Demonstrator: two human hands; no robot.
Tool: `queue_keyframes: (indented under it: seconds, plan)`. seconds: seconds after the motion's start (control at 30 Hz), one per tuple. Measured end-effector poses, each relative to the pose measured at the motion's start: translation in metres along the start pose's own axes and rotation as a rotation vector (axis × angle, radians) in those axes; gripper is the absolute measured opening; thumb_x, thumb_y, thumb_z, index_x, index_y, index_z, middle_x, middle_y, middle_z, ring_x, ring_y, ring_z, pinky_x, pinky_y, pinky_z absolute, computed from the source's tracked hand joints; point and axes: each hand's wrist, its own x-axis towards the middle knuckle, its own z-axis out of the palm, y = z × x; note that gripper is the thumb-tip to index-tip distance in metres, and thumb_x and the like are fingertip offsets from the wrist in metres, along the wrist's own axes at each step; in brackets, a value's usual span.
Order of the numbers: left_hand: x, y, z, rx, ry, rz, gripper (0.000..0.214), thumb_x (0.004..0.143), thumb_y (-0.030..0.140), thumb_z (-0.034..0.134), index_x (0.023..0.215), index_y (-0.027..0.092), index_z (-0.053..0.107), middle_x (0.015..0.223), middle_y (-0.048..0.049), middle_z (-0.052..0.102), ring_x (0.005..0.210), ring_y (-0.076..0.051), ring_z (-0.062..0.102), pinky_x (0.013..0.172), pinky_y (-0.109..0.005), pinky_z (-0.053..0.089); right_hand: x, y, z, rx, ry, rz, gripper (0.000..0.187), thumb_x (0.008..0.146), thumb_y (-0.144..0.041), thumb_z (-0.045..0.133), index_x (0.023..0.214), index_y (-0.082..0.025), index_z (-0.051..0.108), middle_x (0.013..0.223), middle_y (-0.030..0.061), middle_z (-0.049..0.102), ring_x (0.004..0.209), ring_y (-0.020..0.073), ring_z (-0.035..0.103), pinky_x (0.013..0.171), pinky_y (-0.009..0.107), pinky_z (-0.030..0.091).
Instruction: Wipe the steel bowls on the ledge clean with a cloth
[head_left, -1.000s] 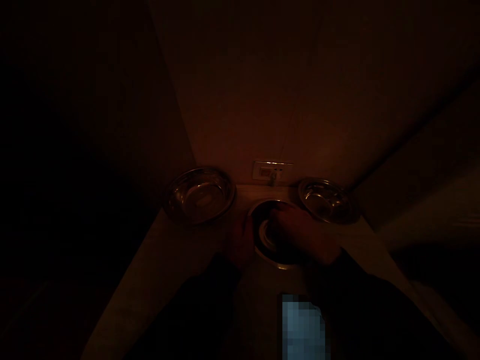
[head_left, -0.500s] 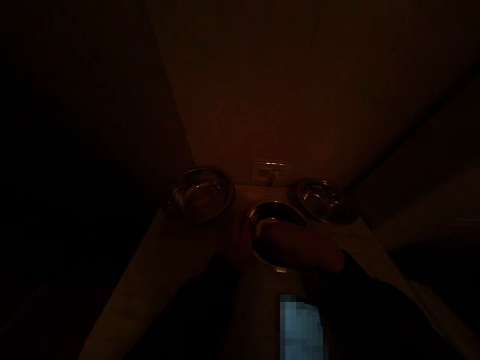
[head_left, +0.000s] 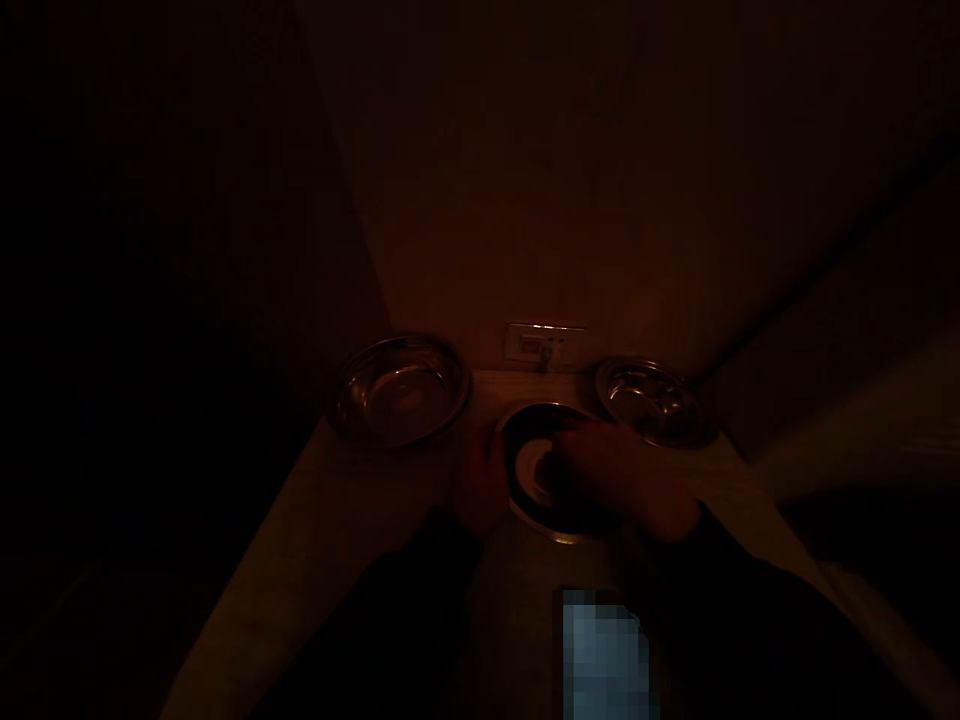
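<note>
A round shiny metal bowl (head_left: 568, 541) stands in the middle of the table, with a pale round patch (head_left: 534, 468) inside it; whether this is dough or the bowl's bottom is too dark to tell. My left hand (head_left: 478, 482) is closed against the bowl's left rim. Reaching in from the right, my right hand (head_left: 628, 468) is over the bowl with its fingers bent down inside, where shadow hides them. What they hold, if anything, does not show.
A wider metal basin (head_left: 405, 395) stands at the back left of the wooden table (head_left: 251, 560), and another metal dish (head_left: 645, 400) at the back right. Behind is a wall socket (head_left: 529, 345) with a plug. A bright blurred screen (head_left: 607, 655) lies near me.
My right hand has moved from the bowl's middle toward its far right side, uncovering more of the pale patch. My left hand stays at the left rim.
</note>
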Motion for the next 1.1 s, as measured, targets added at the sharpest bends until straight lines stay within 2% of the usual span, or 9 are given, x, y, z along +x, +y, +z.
queue_keyframes:
  seconds: [0.13,0.27,0.37,0.43,0.6,0.7,0.93,1.0,1.1]
  plan:
    - [-0.003,0.005,0.000,0.025,0.029,-0.039,0.038,0.092,0.031,0.038,0.116,0.015,0.062,0.118,-0.0114,0.067,0.108,-0.024,0.062,0.095,-0.037,0.045,-0.004,-0.001,-0.001,0.061,-0.094,-0.186,0.019,0.085,-0.016,0.052,0.090,-0.015,0.070,0.092,0.0120,0.071,0.080,0.0214,0.068,0.069,0.028,0.047]
    - [-0.005,0.008,-0.001,0.050,0.057,-0.060,0.037,0.091,0.030,0.038,0.115,0.015,0.063,0.118,-0.0112,0.067,0.108,-0.024,0.062,0.095,-0.037,0.044,0.004,-0.015,0.002,0.140,-0.086,-0.317,0.023,0.084,-0.014,0.053,0.100,-0.020,0.068,0.105,0.0053,0.069,0.095,0.0155,0.065,0.079,0.022,0.045]
    - [-0.004,0.007,-0.002,0.042,0.025,0.012,0.036,0.091,0.028,0.037,0.111,0.016,0.065,0.112,-0.0110,0.070,0.103,-0.023,0.064,0.093,-0.037,0.046,0.010,-0.020,0.006,0.145,-0.019,-0.255,0.030,0.087,-0.012,0.048,0.112,-0.018,0.062,0.112,0.0078,0.065,0.101,0.0165,0.062,0.085,0.024,0.044]
    - [-0.003,0.005,-0.002,0.027,0.029,0.032,0.035,0.091,0.027,0.038,0.109,0.016,0.065,0.111,-0.0106,0.070,0.103,-0.023,0.064,0.093,-0.036,0.046,0.012,-0.018,0.007,0.123,0.026,-0.169,0.031,0.089,-0.013,0.044,0.116,-0.016,0.059,0.115,0.0117,0.063,0.101,0.0196,0.062,0.082,0.028,0.046]
    - [-0.002,0.002,-0.001,0.014,0.017,-0.007,0.037,0.090,0.027,0.038,0.115,0.014,0.063,0.116,-0.0122,0.068,0.106,-0.024,0.063,0.095,-0.038,0.045,0.010,-0.004,0.007,0.050,0.077,-0.023,0.024,0.090,-0.013,0.044,0.107,-0.014,0.061,0.113,0.0160,0.061,0.101,0.0267,0.061,0.077,0.034,0.048]
    - [-0.003,0.003,-0.001,0.016,0.007,-0.014,0.039,0.091,0.028,0.037,0.117,0.012,0.062,0.118,-0.0143,0.066,0.107,-0.025,0.062,0.095,-0.040,0.045,0.011,-0.003,0.008,0.047,0.067,-0.043,0.024,0.090,-0.013,0.045,0.107,-0.013,0.062,0.113,0.0164,0.061,0.099,0.0251,0.061,0.080,0.033,0.047]
    - [-0.004,0.005,-0.001,0.053,0.070,-0.042,0.037,0.091,0.027,0.038,0.114,0.014,0.063,0.117,-0.0128,0.067,0.108,-0.024,0.062,0.096,-0.037,0.043,0.009,-0.021,0.005,0.128,-0.011,-0.256,0.033,0.088,-0.013,0.047,0.118,-0.015,0.059,0.116,0.0112,0.062,0.102,0.0187,0.061,0.084,0.027,0.045]
    - [-0.004,0.003,-0.001,0.054,0.069,-0.038,0.036,0.091,0.029,0.038,0.112,0.015,0.064,0.114,-0.0118,0.069,0.105,-0.023,0.063,0.095,-0.037,0.044,0.003,-0.019,0.000,0.130,-0.059,-0.281,0.027,0.087,-0.015,0.050,0.109,-0.018,0.064,0.110,0.0094,0.066,0.096,0.0182,0.064,0.078,0.025,0.047]
    - [-0.004,0.003,-0.002,0.034,0.041,-0.021,0.037,0.091,0.031,0.038,0.113,0.016,0.064,0.115,-0.0113,0.069,0.105,-0.024,0.063,0.094,-0.038,0.045,-0.005,-0.009,-0.003,0.096,-0.113,-0.237,0.019,0.084,-0.016,0.052,0.092,-0.018,0.070,0.091,0.0083,0.071,0.080,0.0199,0.068,0.065,0.026,0.047]
